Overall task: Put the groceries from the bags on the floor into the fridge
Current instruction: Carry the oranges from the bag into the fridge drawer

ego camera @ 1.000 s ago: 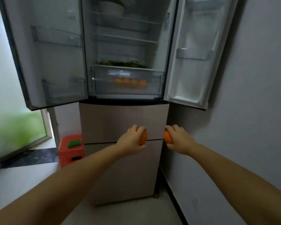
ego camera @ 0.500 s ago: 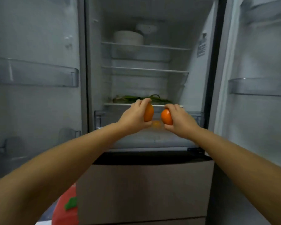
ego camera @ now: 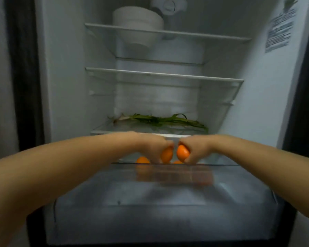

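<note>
Off-task stuff you've got in view: stack of white bowls (ego camera: 137, 24) sitting upright on the top shelf (ego camera: 203, 35), left of centre. White round fitting (ego camera: 169, 6) on the back wall just behind them, up and to the right, partly hidden by the bowl rim. Printed label (ego camera: 279, 31) stuck on the right inner wall, upper area. Text is too blurred to read.

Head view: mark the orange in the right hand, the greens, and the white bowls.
orange in the right hand (ego camera: 182, 153), head view, exposed front skin.
greens (ego camera: 161, 120), head view, middle of the stems.
white bowls (ego camera: 137, 20), head view, outer wall.
</note>
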The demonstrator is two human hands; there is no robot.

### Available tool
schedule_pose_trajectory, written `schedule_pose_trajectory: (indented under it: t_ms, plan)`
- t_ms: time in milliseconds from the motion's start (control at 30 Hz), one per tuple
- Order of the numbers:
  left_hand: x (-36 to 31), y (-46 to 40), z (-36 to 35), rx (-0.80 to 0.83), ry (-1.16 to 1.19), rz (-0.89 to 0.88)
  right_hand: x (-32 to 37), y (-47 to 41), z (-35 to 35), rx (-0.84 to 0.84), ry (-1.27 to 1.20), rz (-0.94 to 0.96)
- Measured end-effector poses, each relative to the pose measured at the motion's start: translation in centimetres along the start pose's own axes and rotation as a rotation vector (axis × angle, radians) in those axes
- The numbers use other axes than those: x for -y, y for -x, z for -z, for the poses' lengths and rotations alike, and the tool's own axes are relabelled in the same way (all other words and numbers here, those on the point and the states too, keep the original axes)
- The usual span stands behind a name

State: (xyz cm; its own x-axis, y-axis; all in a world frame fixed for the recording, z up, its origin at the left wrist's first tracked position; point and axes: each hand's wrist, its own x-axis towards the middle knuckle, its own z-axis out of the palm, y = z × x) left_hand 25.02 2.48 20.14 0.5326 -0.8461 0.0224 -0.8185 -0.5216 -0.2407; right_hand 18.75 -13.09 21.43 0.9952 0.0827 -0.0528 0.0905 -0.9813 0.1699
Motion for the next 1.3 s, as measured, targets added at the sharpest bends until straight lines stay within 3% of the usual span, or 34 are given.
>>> schedule_pose_trajectory:
  t_ms: [100,200,500,600,733,833,1033,1200,1300]
  plan:
    - [0.9,-2.1,-2.1,0.216,-0.147,-0.103,0.0,-3.9,-1.6,0.251,0.023,0.094]
    - [1.8,-2.7,-5.0,0.308,-0.127,-0.178,1.0,-6.0,-3.2,0.392,0.015,0.186]
    - [1.0,-2.6,-9.0,0.311,-0.349,-0.200,1.5,-5.8,-6.7,0.299,0.162,0.312]
    - [0.7,-2.7,-8.5,0.375,-0.208,-0.126,1.8,-6.2,-6.7,0.328,0.162,0.304]
    - [1.7,-3.1,-7.6,0.418,0.037,-0.042,1.6,-6.3,-4.8,0.378,-0.047,0.263]
    - [1.5,-2.1,-5.0,0.394,0.195,0.040,1.2,-5.1,-2.1,0.227,-0.103,0.155]
    - [1.7,1.4,1.3,0.168,0.038,0.205,0.9,-0.9,0.8,-0.010,0.055,0.003]
    - [-0.4,6.2,3.6,-0.328,0.018,0.263,3.5,4.8,1.6,-0.398,-0.045,-0.040]
    - [-2.7,9.5,3.5,-0.541,0.071,0.306,5.7,8.2,1.3,-0.562,-0.118,-0.037]
